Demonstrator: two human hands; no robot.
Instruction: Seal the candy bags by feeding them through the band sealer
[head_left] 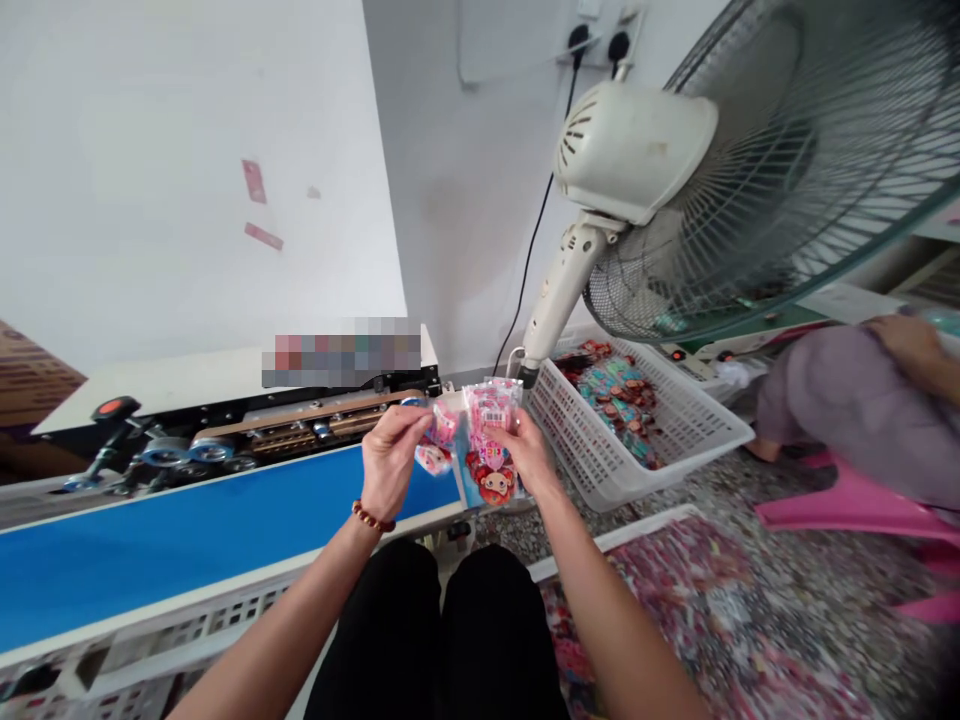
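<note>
My left hand [390, 458] and my right hand [525, 452] are raised together in front of my knees, both pinching a clear printed packet [480, 440] with pink and red cartoon figures on it. The left fingers grip its left upper edge, the right fingers its right side. The packet hangs just past the right end of the blue conveyor belt [180, 545] of a sealing machine [300, 415]. A bead bracelet sits on my left wrist.
A white basket [675, 440] with several colourful packets stands to the right, under a large fan [750, 170]. A tray of packets [697, 600] lies on the floor at my right. Another person [862, 410] sits on a pink stool at far right. White crates sit under the belt.
</note>
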